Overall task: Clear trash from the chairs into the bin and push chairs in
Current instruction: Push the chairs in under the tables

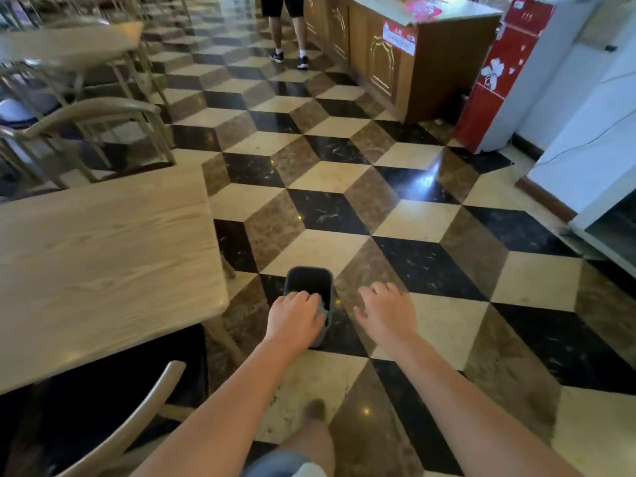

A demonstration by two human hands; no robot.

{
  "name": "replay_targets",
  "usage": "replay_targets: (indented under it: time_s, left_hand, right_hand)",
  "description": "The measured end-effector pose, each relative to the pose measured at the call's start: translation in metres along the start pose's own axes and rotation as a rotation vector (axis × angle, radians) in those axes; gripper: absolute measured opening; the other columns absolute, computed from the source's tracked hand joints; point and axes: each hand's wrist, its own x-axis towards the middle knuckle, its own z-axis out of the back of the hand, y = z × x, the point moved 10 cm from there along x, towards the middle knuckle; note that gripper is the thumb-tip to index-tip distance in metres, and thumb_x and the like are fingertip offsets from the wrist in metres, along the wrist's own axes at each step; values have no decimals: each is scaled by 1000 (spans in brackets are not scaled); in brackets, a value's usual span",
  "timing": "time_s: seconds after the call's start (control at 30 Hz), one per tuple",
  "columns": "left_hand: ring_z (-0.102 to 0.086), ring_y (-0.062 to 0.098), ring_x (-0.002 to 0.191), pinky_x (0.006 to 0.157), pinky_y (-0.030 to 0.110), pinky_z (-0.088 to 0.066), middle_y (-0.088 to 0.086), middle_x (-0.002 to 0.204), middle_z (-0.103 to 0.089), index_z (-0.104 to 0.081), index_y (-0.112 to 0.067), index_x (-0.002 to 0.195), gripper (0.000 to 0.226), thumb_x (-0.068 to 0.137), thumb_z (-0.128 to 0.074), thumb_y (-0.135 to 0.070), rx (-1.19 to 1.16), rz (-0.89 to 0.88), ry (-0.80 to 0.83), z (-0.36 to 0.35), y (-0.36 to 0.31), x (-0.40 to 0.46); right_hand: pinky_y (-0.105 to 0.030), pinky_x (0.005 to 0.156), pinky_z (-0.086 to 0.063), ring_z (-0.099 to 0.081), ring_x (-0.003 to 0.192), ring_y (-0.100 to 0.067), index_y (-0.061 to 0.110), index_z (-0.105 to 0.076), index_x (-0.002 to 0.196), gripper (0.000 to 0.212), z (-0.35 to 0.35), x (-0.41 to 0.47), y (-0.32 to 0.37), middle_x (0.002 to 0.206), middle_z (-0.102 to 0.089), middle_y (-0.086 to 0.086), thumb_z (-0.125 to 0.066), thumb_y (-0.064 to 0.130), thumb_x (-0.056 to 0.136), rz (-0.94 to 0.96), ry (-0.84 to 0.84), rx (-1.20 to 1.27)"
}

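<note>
A small dark grey bin (306, 280) stands on the tiled floor just past the corner of the near wooden table (103, 256). My left hand (294, 320) is over the bin's mouth and grips a crumpled grey piece of trash (320, 309) at its rim. My right hand (387, 313) hovers to the right of the bin with fingers spread and holds nothing. A chair (137, 418) with a curved wooden back and a dark seat sits under the table's near edge at the lower left.
Another chair (103, 113) stands pulled out beyond the table on the left, beside a second table (69, 46). A wooden counter (406, 56) and a red dispenser (495, 80) are at the back right. A person's legs (289, 29) stand far ahead.
</note>
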Motion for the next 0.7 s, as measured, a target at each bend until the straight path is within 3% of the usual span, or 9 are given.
replay_targets:
  time_s: [0.4,0.7]
  left_hand:
    - [-54,23,113,93,37,-45,3,121,-61,-52,-17,125,40,94,-43,-41,-30,60,111,-15,-26,233]
    - [-54,20,113,94,34,-44,0,125,-59,-50,-20,127,40,94,-42,-41,8,161,116,7,-10,390]
  right_hand:
    - [-39,97,-42,-49,117,-23,18,-51,125,38,13,205,-117,126,-56,-5,-46,39,94,54,83,-63]
    - [-36,89,-43,-51,109,-25,17,-52,119,34,21,360,-159,117,-58,-6,-48,37,93,133,128,-50]
